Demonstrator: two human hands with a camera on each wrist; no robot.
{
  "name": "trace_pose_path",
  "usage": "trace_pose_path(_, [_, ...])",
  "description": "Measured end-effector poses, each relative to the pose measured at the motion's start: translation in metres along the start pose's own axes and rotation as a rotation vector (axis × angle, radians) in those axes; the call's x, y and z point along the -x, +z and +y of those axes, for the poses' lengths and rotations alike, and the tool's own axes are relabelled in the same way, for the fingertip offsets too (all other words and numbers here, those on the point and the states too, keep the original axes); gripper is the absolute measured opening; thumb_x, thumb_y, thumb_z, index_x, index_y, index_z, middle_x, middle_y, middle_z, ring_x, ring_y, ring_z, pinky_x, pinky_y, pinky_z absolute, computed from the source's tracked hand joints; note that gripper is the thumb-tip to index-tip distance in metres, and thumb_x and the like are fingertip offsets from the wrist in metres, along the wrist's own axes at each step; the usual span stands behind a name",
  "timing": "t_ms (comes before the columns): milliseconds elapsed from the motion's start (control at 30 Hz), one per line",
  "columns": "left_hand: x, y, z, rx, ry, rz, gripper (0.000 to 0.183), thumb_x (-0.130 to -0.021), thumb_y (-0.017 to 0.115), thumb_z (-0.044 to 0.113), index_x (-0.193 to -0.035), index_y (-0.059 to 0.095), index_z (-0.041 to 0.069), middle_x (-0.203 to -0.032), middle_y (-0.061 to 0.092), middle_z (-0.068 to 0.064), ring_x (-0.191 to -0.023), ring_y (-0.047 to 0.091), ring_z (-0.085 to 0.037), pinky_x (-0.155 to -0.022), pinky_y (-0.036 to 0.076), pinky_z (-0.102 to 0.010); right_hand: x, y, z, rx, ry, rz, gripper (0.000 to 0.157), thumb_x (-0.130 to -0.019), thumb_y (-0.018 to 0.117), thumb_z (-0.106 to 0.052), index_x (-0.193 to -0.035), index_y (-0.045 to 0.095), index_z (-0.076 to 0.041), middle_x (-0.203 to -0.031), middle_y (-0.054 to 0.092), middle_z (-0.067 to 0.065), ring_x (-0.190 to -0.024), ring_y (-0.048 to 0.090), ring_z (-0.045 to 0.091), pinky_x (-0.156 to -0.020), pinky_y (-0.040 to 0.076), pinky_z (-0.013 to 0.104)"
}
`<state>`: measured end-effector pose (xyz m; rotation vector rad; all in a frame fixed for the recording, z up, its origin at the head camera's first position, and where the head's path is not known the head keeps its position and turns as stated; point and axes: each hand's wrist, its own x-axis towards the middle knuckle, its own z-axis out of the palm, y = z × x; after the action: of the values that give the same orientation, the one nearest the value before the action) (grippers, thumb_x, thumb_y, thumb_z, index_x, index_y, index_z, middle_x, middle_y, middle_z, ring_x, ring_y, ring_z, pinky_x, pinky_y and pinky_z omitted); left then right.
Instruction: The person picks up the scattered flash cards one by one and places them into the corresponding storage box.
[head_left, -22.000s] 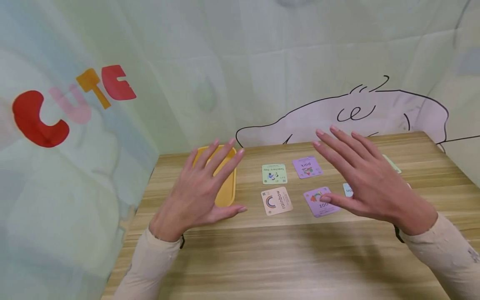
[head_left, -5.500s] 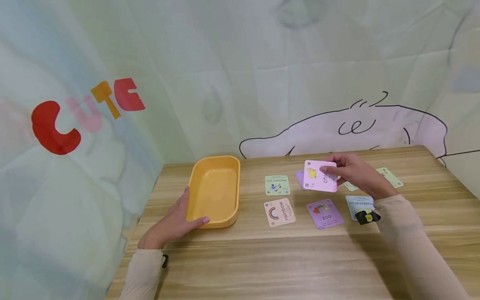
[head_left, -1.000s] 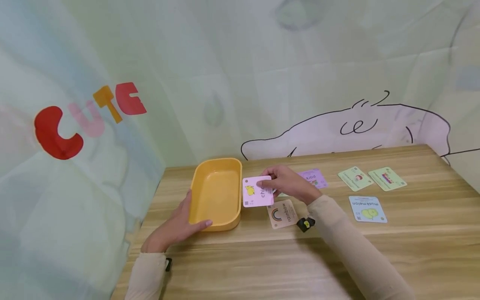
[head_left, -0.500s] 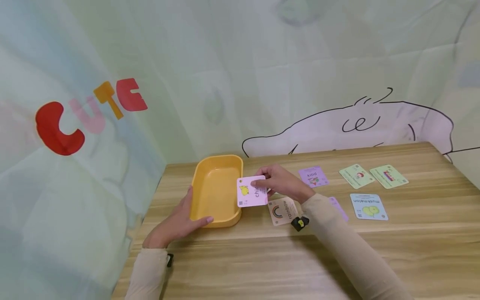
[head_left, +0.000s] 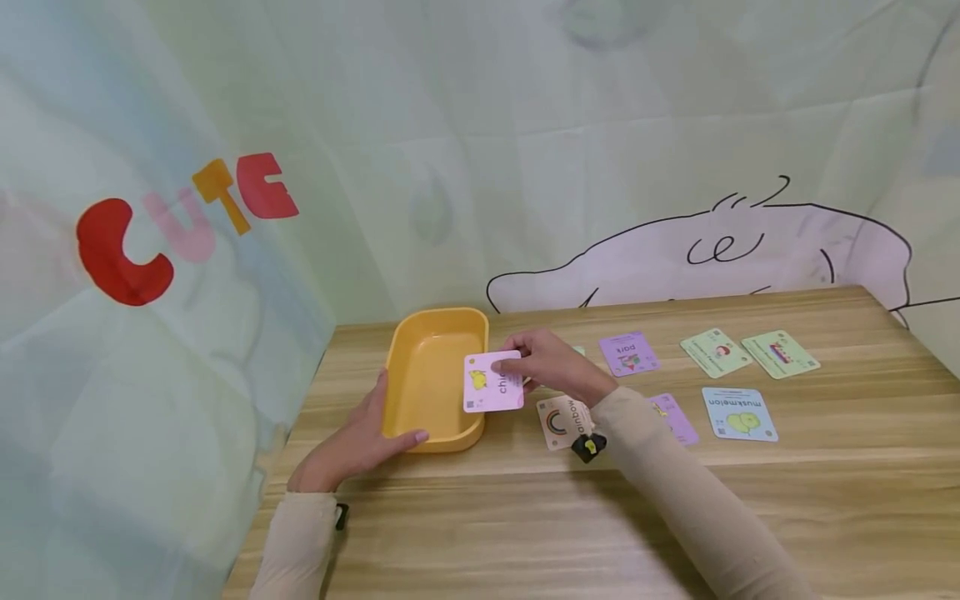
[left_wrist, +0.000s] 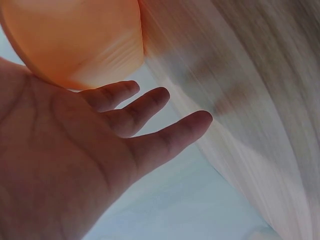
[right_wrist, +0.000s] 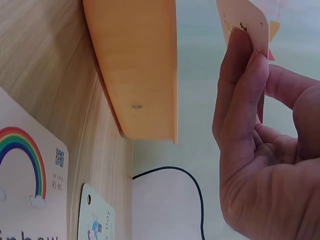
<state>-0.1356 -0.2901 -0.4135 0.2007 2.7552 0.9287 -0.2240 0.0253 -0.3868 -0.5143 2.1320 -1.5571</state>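
A pink flash card (head_left: 491, 381) with a yellow chick on it is pinched between the thumb and fingers of my right hand (head_left: 551, 364). It hangs over the right rim of the yellow plastic tray (head_left: 453, 444), which holds nothing that shows. The left hand (head_left: 360, 442) rests against the tray's left side, its thumb at the near left corner. In the left wrist view its fingers (left_wrist: 170, 137) stretch out straight, with the tray's outer wall (left_wrist: 75, 40) beside the palm. The right wrist view shows the card (right_wrist: 245, 22) edge-on, above the tray's wall (right_wrist: 135, 70).
Right of the tray, partly behind the right arm, lie a rainbow card (head_left: 558, 422) and a green card (head_left: 576, 351). Farther right are a purple park card (head_left: 628, 353), another purple card (head_left: 675, 419), a blue muskmelon card (head_left: 740, 414) and two green cards (head_left: 716, 352).
Earlier my right hand held the chick card above the park card; over the last second it has carried it left, from beside the tray to over its rim. The left hand stays put.
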Motion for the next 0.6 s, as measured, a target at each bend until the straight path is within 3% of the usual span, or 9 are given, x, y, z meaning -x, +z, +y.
trace_pose_path(433, [0.0, -0.002, 0.003, -0.001, -0.034, -0.014, 0.123, -0.086, 0.071, 0.059, -0.161, -0.014, 0.008, -0.168, 0.003, -0.022, -0.15, 0.019, -0.041, -0.118, 0.024, -0.064, -0.008, 0.008, -0.002, -0.017, 0.022, -0.001, 0.015, -0.093, 0.074, -0.015, -0.1, 0.068, -0.003, -0.094, 0.072, 0.01, -0.077, 0.07, 0.019, -0.078, 0.059, 0.051])
trace_pose_path(600, [0.001, -0.001, 0.003, -0.007, -0.039, -0.014, 0.123, -0.086, 0.07, 0.059, -0.161, -0.013, 0.008, -0.168, 0.004, -0.022, -0.151, 0.019, -0.041, -0.118, 0.024, -0.063, -0.012, 0.012, -0.004, -0.018, 0.029, 0.0, 0.015, -0.091, 0.075, -0.014, -0.1, 0.069, -0.004, -0.094, 0.072, 0.01, -0.077, 0.071, 0.019, -0.075, 0.061, 0.045])
